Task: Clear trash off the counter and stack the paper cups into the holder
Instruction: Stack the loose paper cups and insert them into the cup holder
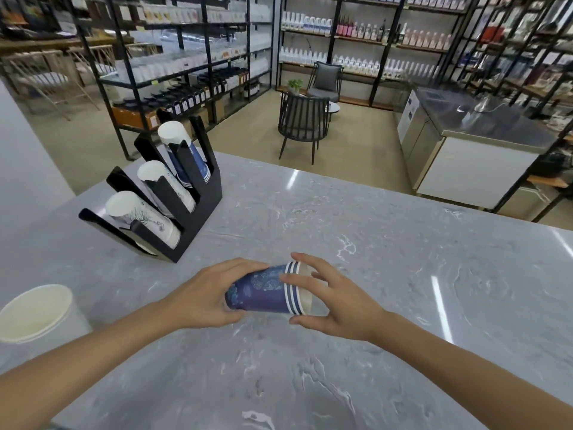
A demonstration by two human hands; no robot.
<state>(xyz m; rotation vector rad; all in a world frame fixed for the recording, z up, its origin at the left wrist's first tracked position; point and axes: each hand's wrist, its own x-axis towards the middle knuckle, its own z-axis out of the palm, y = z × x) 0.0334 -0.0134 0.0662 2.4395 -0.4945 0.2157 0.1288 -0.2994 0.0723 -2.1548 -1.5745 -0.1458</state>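
Observation:
A short stack of blue paper cups [263, 291] lies on its side just above the grey marble counter [387, 243], bottoms to the left, rims to the right. My left hand [203, 297] wraps around the bottom end. My right hand [333, 301] pinches the rim end with thumb and fingers. A black cup holder [198, 206] stands at the back left with three slanted slots. The far slot holds blue cups [186, 156]. The two nearer slots hold white printed cups [145, 218].
A white cup-shaped bin or container [35, 311] sits at the left edge of the counter. Beyond the counter are a black chair [302, 122], shelving with bottles, and a steel worktop [483, 119] at the right.

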